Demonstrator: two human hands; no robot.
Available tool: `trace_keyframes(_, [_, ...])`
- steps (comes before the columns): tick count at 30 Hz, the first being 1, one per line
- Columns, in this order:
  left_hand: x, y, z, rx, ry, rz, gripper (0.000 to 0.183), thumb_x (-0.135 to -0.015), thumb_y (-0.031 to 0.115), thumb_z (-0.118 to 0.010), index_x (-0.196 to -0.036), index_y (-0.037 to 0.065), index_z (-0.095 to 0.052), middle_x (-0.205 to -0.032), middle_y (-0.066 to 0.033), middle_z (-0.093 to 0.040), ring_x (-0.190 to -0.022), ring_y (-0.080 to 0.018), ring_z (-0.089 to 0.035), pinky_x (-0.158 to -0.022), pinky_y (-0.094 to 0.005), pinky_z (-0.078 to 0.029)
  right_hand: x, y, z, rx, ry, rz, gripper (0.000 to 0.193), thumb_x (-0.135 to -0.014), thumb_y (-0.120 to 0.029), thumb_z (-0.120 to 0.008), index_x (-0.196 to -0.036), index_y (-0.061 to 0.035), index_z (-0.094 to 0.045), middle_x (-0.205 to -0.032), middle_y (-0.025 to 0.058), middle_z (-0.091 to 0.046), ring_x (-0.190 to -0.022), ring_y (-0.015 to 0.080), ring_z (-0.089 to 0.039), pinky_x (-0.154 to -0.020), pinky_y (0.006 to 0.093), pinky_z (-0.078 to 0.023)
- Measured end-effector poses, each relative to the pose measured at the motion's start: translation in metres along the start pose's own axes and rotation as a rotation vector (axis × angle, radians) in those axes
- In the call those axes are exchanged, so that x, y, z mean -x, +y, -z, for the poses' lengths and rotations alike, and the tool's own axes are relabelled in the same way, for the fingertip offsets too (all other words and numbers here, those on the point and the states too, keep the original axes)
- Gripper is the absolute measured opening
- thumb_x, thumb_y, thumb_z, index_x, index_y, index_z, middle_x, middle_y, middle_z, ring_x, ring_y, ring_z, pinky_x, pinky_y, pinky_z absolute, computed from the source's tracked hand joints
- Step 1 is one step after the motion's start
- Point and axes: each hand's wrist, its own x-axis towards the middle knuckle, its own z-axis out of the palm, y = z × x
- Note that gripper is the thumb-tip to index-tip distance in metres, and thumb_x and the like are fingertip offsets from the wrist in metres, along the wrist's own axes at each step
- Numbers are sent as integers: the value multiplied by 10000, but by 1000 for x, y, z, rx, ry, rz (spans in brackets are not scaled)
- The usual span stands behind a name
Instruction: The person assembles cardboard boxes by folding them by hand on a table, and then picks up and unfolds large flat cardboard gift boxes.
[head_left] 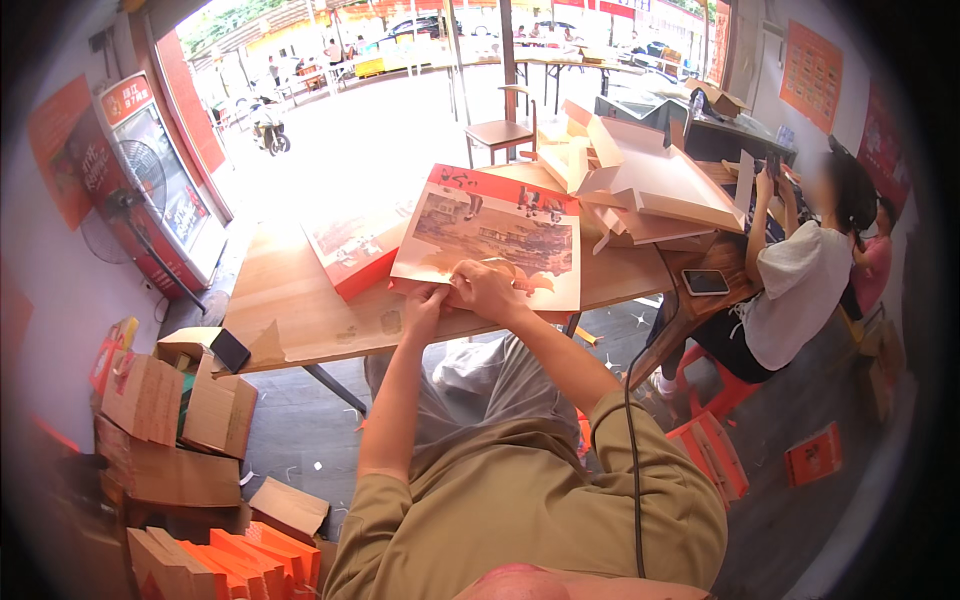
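Overlap between left hand (427,305) and right hand (490,290) hides part of the grip: the left pinches the near edge of a printed carton (500,235) on the tabletop (265,300); the right curls over it, whether holding on I cannot tell. A similar carton (345,240) is partly covered at its left. Open cartons (650,165) crowd the right, near a seated person (805,285). A standing fan (122,198) blocks part of a cooler (185,205) bearing pale lettering; dark characters mark the printed carton's red band (500,187).

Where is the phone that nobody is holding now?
In the head view, the phone lies right of the right hand, on the brown wooden table beside the seated co-worker.
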Motion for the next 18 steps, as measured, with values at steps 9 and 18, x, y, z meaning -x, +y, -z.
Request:
trace_keyframes(9, [2, 0, -6, -255, 62, -89, 186, -972, 130, -629, -971, -45, -693, -831, -75, -716, -662, -135, -662, -609, -289, -542, 6, 7, -13, -47, 62, -13, 185, -965, -226, -602, -1000, -57, -670, -975, 150, -705, -892, 357, -690, -777, 448, -534])
trace_keyframes(18, [3, 5, -4, -132, -74, 21, 235, -1029, 170, -539, -1029, -1, -700, -901, -77, -728, -743, -135, -675, -691, -285, -557, 11, 13, -14, -111, 100, 117, 139, -947, -183, -644, -1012, -64, -674, -1004, 105, -692, -857, 339, -693, -737, 437, -552])
